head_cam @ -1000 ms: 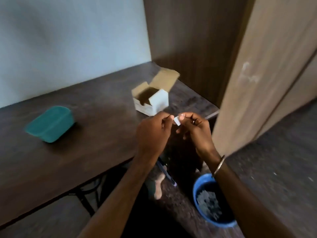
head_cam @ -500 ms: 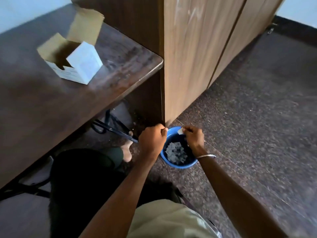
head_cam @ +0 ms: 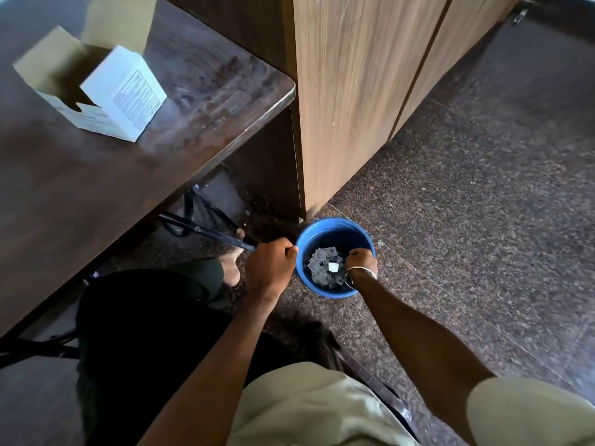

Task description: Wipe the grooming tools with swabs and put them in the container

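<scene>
a small white swab piece point(head_cam: 332, 267) is lying on the grey scraps in the blue bucket point(head_cam: 325, 227) on the floor. the right hand point(head_cam: 361, 261) is hanging curled over it, holding nothing visible. the left hand point(head_cam: 269, 267) is gripping dark scissors point(head_cam: 206, 231) beside the bucket, under the table point(head_cam: 206, 123) where an open white box point(head_cam: 106, 101) is sitting.

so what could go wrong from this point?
1. The left hand grips dark scissors low beside the bare foot; a slip could jab it.
2. The white piece lies in the blue bucket under the right hand; whether it was fully released is unclear.
3. The open box on the table is out of sight while leaning down.
</scene>
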